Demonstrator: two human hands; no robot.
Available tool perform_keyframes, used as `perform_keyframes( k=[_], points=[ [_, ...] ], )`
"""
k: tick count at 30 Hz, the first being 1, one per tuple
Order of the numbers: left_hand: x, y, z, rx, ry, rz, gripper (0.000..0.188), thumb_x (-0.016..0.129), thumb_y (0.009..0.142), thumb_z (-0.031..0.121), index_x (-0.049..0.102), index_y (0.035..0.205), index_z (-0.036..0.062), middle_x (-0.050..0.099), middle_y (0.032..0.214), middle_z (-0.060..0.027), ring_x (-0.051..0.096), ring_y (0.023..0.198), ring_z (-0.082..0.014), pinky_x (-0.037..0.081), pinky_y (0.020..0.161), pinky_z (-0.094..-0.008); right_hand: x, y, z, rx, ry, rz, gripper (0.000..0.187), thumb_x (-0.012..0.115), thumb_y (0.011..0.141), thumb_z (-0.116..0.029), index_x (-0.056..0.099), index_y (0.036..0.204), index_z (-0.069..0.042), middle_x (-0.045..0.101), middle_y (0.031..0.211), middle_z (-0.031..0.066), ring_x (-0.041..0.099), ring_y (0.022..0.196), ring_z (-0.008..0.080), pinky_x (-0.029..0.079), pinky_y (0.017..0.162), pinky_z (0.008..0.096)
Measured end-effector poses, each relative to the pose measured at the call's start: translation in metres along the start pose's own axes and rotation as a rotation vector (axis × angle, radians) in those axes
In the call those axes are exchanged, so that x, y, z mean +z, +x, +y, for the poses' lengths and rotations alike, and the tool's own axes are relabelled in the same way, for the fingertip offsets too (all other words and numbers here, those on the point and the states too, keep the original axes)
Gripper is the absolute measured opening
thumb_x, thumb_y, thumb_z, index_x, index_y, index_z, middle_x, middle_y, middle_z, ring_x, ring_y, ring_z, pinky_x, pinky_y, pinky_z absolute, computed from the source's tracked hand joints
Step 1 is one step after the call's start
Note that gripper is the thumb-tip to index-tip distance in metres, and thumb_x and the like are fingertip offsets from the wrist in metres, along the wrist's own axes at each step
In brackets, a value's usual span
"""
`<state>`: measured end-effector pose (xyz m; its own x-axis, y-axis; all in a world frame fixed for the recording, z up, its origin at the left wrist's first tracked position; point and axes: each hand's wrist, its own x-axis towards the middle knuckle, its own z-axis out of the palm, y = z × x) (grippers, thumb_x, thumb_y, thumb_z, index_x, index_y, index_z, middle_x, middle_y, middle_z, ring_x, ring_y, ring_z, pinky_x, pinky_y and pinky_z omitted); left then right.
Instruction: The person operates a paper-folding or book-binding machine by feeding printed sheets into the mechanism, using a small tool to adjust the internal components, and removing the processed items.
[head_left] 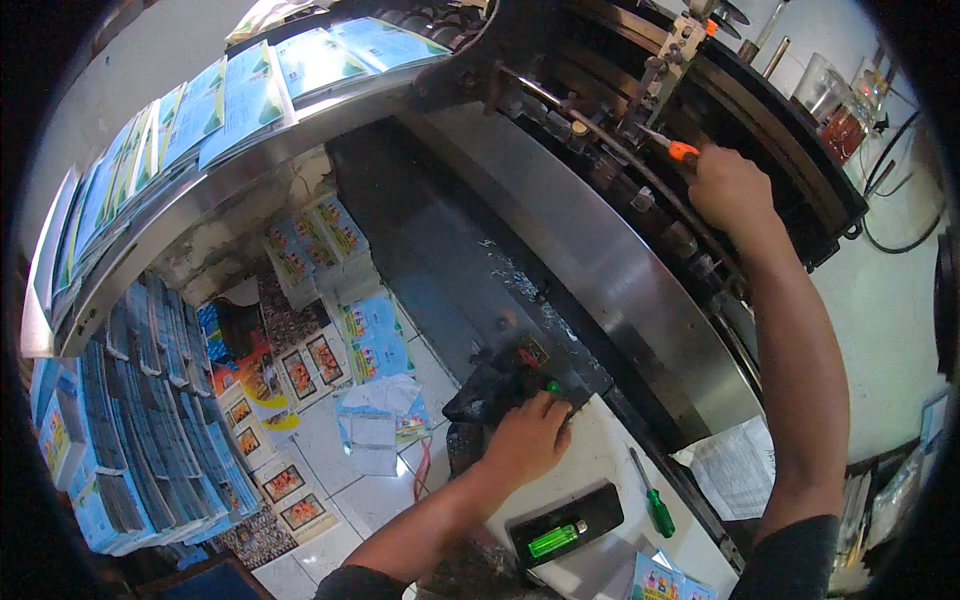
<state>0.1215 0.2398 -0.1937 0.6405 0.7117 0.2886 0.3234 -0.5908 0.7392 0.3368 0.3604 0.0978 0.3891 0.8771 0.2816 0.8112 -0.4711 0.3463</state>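
At the upper right, my right hand (732,192) is closed around an orange-handled tool (683,150). Its slim, pale metal tip points at the mechanism of a large dark machine (610,165), beside an upright metal bracket (672,62). I cannot tell whether the tip touches it. Lower down, my left hand (525,440) rests by a black control box (500,392), its fingertips at a green button (553,386). The fingers are loosely bent and hold nothing that shows. Close to this hand, a white tabletop (597,455) bears a green-handled screwdriver (658,510) and a green lighter (558,540) on a black phone-shaped object (607,505).
A curved metal rail (180,215) carries blue printed sheets (245,90). Tall stacks of blue printed booklets (160,430) stand on the left. Loose prints (375,335) lie on the tiled floor (370,490). Glass jars (845,120) and a cable (905,240) are at the far right.
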Motion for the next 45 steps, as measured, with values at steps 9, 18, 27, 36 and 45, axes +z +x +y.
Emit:
perform_keyframes(
  k=[9, 18, 27, 36, 45],
  points=[
    [0.001, -0.001, 0.0, 0.02, 0.068, -0.027, 0.022, 0.06, 0.088, 0.024, 0.062, 0.104, 0.0084, 0.061, 0.099, -0.0129, 0.064, 0.087, -0.0348, 0.052, 0.072, -0.0472, -0.002, 0.011, 0.005, -0.017, 0.196, -0.035, 0.031, 0.066, 0.083, -0.021, 0.065, 0.107, -0.001, 0.068, 0.108, 0.02, 0.066, 0.103, 0.0365, 0.051, 0.091, 0.0453],
    [-0.015, 0.011, 0.005, -0.014, -0.035, 0.029, 0.022, 0.062, 0.089, 0.024, 0.063, 0.104, 0.0083, 0.062, 0.095, -0.013, 0.065, 0.084, -0.0334, 0.053, 0.072, -0.0438, -0.002, 0.018, 0.026, -0.177, 0.297, -0.171, 0.044, 0.068, 0.083, -0.024, 0.061, 0.12, -0.002, 0.064, 0.117, 0.0211, 0.062, 0.109, 0.0364, 0.048, 0.095, 0.0432],
    [-0.102, 0.225, -0.012, 0.051, -0.229, 0.496, 0.028, 0.056, 0.096, 0.024, 0.064, 0.108, 0.0004, 0.065, 0.096, -0.0162, 0.065, 0.091, -0.0292, 0.05, 0.081, -0.0378, -0.003, 0.029, 0.02, -0.458, 0.141, -0.486, 0.036, 0.071, 0.084, -0.024, 0.064, 0.113, -0.005, 0.067, 0.107, 0.0207, 0.062, 0.104, 0.0379, 0.049, 0.088, 0.0447],
    [-0.109, 0.313, -0.009, -0.126, -0.433, 0.304, 0.026, 0.053, 0.098, 0.022, 0.062, 0.11, 0.0008, 0.067, 0.093, -0.0182, 0.064, 0.096, -0.0327, 0.048, 0.083, -0.04, 0.02, 0.04, 0.033, -0.487, 0.265, -0.495, 0.036, 0.073, 0.082, -0.03, 0.066, 0.11, -0.008, 0.069, 0.104, 0.0165, 0.064, 0.1, 0.0349, 0.049, 0.085, 0.043],
    [-0.104, 0.277, -0.003, 0.019, -0.301, 0.373, 0.025, 0.047, 0.101, 0.022, 0.057, 0.11, 0.0009, 0.064, 0.095, -0.0178, 0.062, 0.092, -0.0282, 0.046, 0.085, -0.0369, 0.042, 0.053, 0.065, -0.348, 0.596, -0.405, 0.035, 0.072, 0.083, -0.032, 0.066, 0.105, -0.005, 0.069, 0.094, 0.0125, 0.064, 0.092, 0.0252, 0.047, 0.083, 0.0375]
  ],
)
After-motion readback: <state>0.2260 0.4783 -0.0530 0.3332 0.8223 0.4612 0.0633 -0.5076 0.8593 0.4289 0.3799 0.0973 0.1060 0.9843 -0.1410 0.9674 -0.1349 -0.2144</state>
